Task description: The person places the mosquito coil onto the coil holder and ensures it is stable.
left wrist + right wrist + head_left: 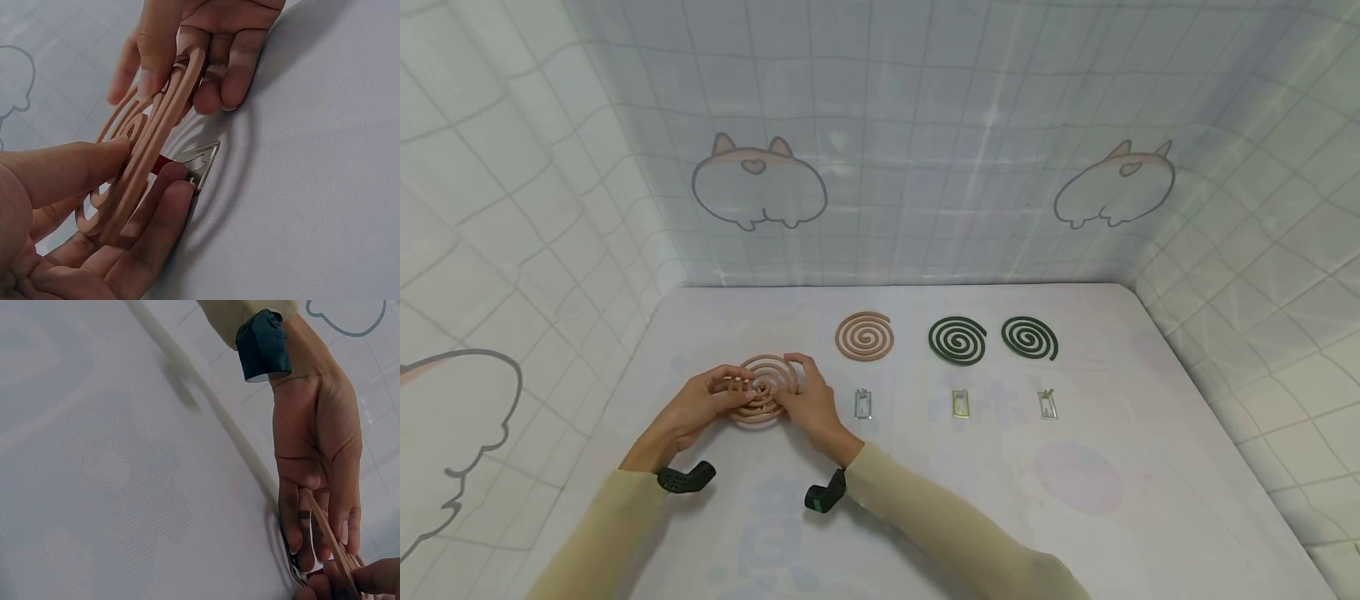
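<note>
Close above the table at the left, both hands hold a brown mosquito coil. My left hand pinches its left side, thumb on the upper face and fingers underneath. From the right, my right hand grips the coil's edge between thumb and fingers. In the left wrist view the coil is tilted nearly on edge. Beneath it, a metal coil stand shows at the left fingertips, beside a small dark red patch. The right wrist view catches only part of the coil, at its lower edge.
Another brown coil lies flat at the back middle, with two green coils, one nearer and one further right. Nearer the front are a silver stand, a gold-coloured stand and another silver stand. Patterned tile-print walls enclose the table.
</note>
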Tool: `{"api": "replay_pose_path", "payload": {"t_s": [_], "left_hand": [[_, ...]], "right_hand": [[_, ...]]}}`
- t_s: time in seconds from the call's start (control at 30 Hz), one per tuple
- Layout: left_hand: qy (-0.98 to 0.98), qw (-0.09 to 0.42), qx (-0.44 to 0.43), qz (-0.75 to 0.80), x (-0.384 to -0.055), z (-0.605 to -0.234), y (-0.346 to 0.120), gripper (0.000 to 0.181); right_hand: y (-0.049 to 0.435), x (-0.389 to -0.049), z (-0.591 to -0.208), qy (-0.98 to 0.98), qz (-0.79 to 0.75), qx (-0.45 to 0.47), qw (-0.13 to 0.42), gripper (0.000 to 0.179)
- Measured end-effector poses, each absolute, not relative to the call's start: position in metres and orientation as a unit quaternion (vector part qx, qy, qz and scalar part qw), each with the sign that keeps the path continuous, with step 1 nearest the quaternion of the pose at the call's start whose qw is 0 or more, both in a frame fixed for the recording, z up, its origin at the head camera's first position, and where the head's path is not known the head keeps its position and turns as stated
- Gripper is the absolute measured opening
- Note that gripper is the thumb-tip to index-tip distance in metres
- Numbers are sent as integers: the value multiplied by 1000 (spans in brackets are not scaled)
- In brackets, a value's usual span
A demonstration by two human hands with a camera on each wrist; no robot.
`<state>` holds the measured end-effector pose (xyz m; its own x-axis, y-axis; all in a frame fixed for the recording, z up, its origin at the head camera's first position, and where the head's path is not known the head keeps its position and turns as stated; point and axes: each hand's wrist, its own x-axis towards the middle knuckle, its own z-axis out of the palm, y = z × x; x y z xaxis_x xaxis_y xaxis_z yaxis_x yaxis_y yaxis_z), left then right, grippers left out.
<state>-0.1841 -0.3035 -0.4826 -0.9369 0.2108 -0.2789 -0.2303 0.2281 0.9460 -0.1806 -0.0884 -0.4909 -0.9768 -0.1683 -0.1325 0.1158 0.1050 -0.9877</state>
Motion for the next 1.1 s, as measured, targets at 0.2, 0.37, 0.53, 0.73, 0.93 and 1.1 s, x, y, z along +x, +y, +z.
{"api": "replay_pose_path", "payload": {"t_s": [0.2,0.37,0.53,0.73,0.93,1.1], "left_hand": [[764,183,-18,618,-183,-481,-304,54],[763,187,-16,618,-183,-480,-303,55],[761,188,-16,620,-183,-480,-303,56],[759,186,-18,624,-184,-481,-303,53],[758,184,-19,626,-184,-482,-303,53],[756,186,-19,627,-183,-481,-303,53]], "right_hand": [[-88,-182,-491,743,-661,-21,104,25],[-89,-183,-491,734,-671,-12,103,14],[-91,-183,-490,724,-682,-4,102,14],[-93,-182,-490,712,-695,18,98,12],[-94,-183,-492,708,-699,22,99,11],[-93,-183,-493,701,-705,17,105,12]]}}
